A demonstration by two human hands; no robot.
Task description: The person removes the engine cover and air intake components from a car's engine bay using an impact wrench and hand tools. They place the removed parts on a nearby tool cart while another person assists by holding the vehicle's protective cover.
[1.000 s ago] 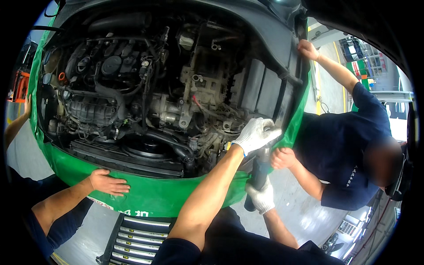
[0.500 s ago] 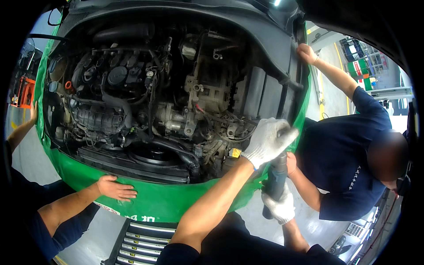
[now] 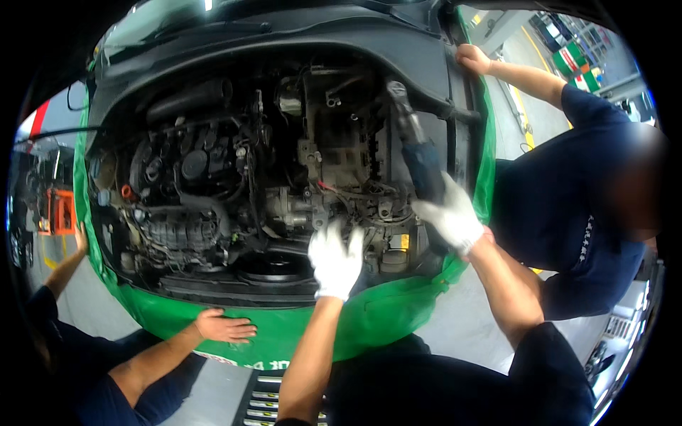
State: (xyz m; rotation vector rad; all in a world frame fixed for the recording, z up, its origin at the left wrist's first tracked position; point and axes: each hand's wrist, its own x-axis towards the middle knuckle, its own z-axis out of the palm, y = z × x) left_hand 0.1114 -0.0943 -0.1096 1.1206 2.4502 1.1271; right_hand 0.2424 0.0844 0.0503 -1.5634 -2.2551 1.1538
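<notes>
In my white-gloved right hand (image 3: 456, 219) is a cordless ratchet wrench (image 3: 423, 169) with a dark blue-grey body and a silver head. It slants up and to the left over the right side of the engine bay, its head near the battery tray bracket area (image 3: 341, 138). My left hand (image 3: 335, 261), also in a white glove, hovers over the front of the bay. Its fingers are spread, slightly blurred, and hold nothing. Beyond its fingertips lie dusty metal housings (image 3: 291, 207) and cables with a red piece (image 3: 322, 186).
The engine (image 3: 195, 167) fills the bay's left half. A green cover (image 3: 398, 312) drapes the car's front and sides. One co-worker's hand (image 3: 226, 328) rests on it at left; another's hand (image 3: 472, 59) grips the far right edge. An orange cart (image 3: 60, 211) stands at left.
The ratchet wrench has swung from the bay's front right edge up over the bay in my right hand. My left hand has moved left, away from the tool, and opened. The view has shifted.
</notes>
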